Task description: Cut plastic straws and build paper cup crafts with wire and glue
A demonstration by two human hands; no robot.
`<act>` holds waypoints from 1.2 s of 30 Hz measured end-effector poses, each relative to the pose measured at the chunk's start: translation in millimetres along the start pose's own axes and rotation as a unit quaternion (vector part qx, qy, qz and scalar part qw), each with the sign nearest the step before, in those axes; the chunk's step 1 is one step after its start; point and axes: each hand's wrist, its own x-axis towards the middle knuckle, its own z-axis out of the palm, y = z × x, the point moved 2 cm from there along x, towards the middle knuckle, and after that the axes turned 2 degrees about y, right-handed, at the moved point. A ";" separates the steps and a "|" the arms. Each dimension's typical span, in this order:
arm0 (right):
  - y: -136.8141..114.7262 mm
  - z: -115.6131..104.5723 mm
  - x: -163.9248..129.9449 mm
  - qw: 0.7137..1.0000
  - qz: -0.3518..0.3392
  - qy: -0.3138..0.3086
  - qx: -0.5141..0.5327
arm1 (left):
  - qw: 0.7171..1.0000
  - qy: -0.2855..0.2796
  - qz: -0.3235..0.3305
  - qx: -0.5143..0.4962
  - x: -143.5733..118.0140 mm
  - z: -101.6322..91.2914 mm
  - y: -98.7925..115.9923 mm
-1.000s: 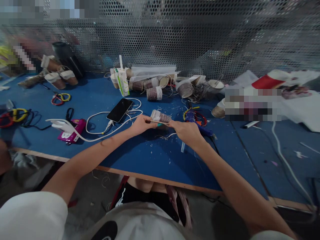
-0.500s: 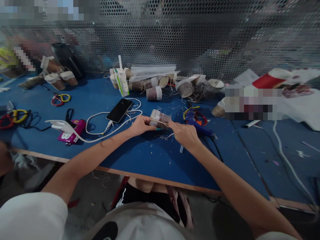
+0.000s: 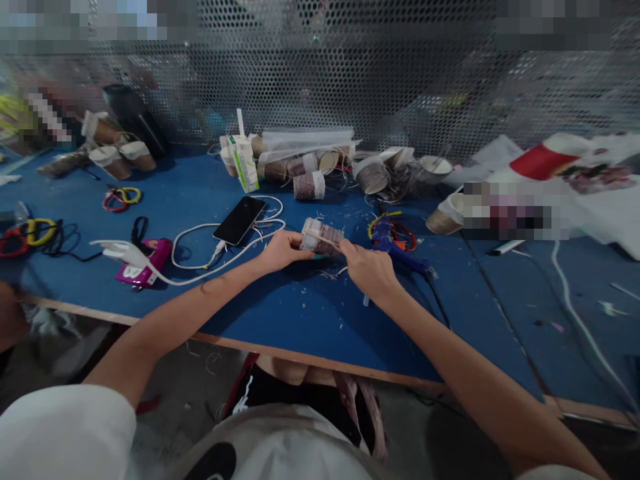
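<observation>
Over the blue table, my left hand is closed round the left end of a small twine-wrapped cup with a whitish band. The cup lies on its side in the grip, and the fingers behind it are partly hidden. At its right end my right hand is closed, thumb and forefinger pinching a thin tan strip that runs across the cup's side. Whether the strip is cord or stick I cannot make out. A blue glue gun lies just beyond my right hand.
A phone with a white cable and a purple device lie left. Several wrapped cups and a drink carton line the back by the perforated metal screen. Scissors lie farther left; the table edge is near me.
The tan strip has shifted up from the cup's near lower side to across its face. Both hands keep nearly the same place and hold.
</observation>
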 end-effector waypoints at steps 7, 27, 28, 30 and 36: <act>-3.5 -2.2 0.1 0.999 0.028 -0.015 -0.009 | 1.000 0.007 0.001 -0.009 0.4 0.3 -1.7; -1.2 -6.6 3.7 0.993 0.088 -0.058 0.055 | 0.999 0.011 0.030 0.013 2.8 -1.1 -6.2; 1.0 -5.9 3.8 0.991 0.089 -0.053 0.080 | 0.999 0.023 0.034 0.025 2.8 -1.7 -6.2; 5.5 -5.3 3.6 0.986 0.092 -0.031 0.132 | 0.997 0.049 0.034 0.052 2.8 -3.3 -6.5; 10.1 -5.1 -0.7 0.982 0.078 0.054 0.161 | 0.996 0.063 0.021 0.055 2.0 -6.4 -5.9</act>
